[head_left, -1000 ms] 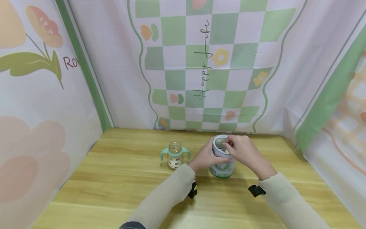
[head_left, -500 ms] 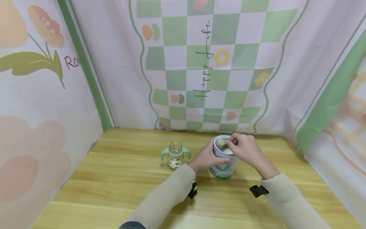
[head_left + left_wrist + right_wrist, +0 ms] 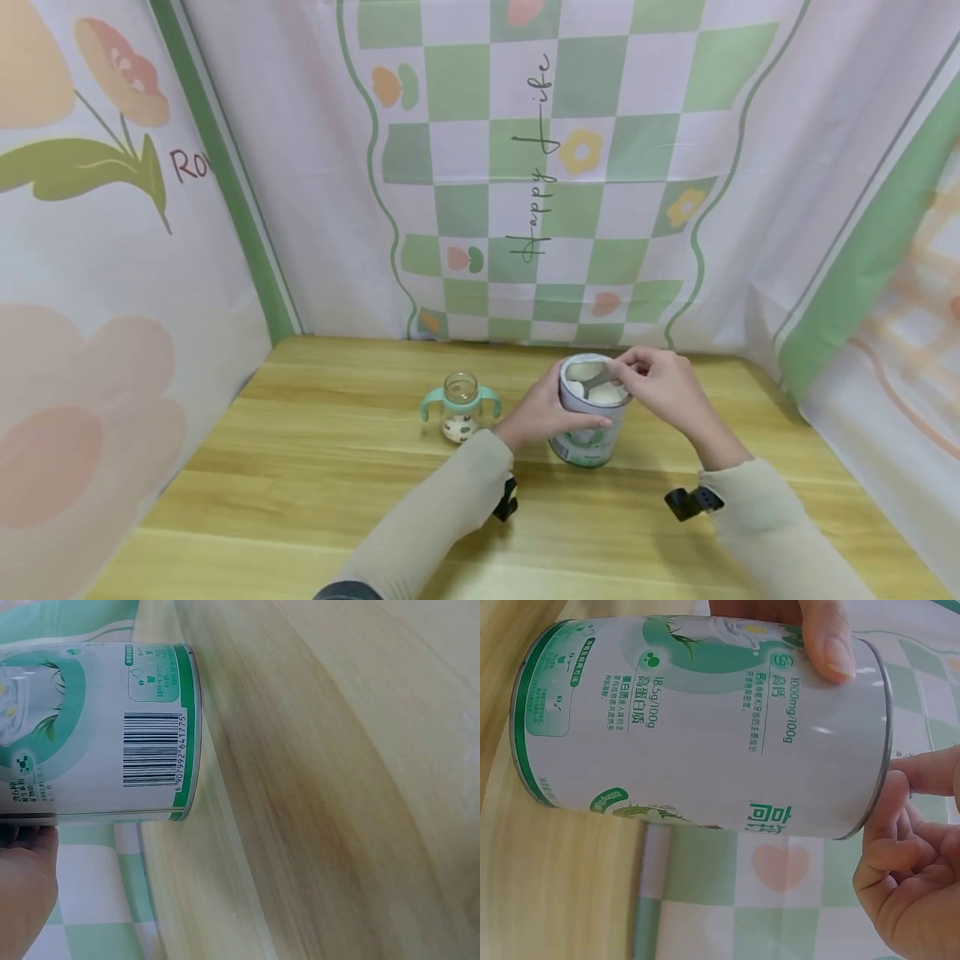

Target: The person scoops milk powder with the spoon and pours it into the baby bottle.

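Note:
My left hand (image 3: 542, 410) grips a white and green milk powder can (image 3: 583, 450) around its upper side, thumb across the front. The can is open at the top, with pale powder inside. Between the thumb and fingers of my right hand (image 3: 663, 387) is the handle of a grey scoop (image 3: 598, 380), its far end down in the can mouth. In the right wrist view, the right hand (image 3: 907, 862) is right at the can's rim, with the scoop hidden. The left wrist view shows the can's barcode side (image 3: 90, 750).
A baby bottle (image 3: 460, 408) with two mint green handles and no lid stands on the wooden table (image 3: 315, 475), left of the can. Printed curtains (image 3: 457, 208) hang behind the table and at both sides.
My right hand has moved slightly right and up along the can's rim, and more of the scoop has come into sight. The left hand and the bottle have stayed put.

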Tool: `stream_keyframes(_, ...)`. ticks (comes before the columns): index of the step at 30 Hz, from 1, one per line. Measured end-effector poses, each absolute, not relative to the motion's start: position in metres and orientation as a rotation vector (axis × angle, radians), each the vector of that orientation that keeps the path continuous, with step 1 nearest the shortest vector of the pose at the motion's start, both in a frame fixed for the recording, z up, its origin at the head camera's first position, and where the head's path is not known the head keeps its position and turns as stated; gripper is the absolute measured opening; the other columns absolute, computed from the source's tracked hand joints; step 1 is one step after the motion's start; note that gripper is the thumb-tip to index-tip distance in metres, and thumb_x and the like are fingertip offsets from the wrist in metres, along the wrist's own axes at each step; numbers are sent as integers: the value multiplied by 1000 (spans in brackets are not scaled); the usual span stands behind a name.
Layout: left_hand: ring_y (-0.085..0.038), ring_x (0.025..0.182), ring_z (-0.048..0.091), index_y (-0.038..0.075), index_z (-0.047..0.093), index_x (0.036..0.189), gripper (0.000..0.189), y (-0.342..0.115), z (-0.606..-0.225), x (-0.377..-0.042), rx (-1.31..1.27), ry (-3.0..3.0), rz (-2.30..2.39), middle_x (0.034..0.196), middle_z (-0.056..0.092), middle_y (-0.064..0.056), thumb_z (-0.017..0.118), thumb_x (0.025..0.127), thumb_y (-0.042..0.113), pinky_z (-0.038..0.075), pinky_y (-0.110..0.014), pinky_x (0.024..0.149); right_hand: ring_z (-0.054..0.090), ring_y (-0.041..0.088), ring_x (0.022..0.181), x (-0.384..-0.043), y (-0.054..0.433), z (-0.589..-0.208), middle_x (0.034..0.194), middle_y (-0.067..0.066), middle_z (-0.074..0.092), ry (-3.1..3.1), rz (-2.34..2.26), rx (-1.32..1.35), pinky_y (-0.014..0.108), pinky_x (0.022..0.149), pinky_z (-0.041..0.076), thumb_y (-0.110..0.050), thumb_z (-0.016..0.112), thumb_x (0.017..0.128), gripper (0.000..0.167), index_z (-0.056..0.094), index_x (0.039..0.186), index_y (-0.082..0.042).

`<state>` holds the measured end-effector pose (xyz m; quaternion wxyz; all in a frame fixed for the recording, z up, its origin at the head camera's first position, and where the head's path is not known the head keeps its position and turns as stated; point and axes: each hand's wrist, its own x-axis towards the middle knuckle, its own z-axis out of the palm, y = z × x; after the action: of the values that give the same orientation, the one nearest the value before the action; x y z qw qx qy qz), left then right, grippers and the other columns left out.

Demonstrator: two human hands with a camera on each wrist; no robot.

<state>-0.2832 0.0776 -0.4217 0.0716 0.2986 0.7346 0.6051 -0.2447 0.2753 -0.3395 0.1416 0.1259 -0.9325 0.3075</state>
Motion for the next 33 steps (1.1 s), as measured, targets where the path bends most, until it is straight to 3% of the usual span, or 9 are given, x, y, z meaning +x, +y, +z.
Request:
stream_keyframes(5, -5, 113, 56, 26, 37, 148, 87, 77, -422, -282, 867, 2210, 1819, 132, 52, 12, 89, 78, 31, 48, -30, 95, 53, 19, 63, -245, 280, -341, 79, 4, 70, -2700, 941, 291, 30, 53, 43, -36, 62, 101, 33, 74, 94, -6)
stream_keyframes(14, -5, 115, 55, 28, 35, 149, 88, 78, -423, -281, 871, 2169, 1840, 133, 52, 12, 89, 79, 28, 46, -30, 98, 67, 20, 77, -245, 292, -348, 83, 6, 73, -2656, 1099, 224, 28, 65, 50, -40, 58, 102, 42, 72, 101, 0)
stream_keyframes(25, -6, 117, 54, 28, 35, 149, 89, 78, -423, -282, 895, 2204, 1832, 132, 53, 12, 89, 78, 27, 45, -32, 100, 64, 5, 74, -245, 305, -362, 90, 16, 72, -2521, 1270, 191, 18, 64, 52, -27, 60, 103, 40, 66, 111, 11)
stream_keyframes(33, -5, 117, 54, 29, 35, 150, 91, 77, -423, -283, 855, 2244, 1800, 133, 53, 12, 89, 77, 33, 43, -33, 102, 64, 5, 72, -244, 311, -367, 88, 14, 72, -2494, 1213, 175, 18, 63, 53, -29, 61, 102, 39, 68, 107, 9)
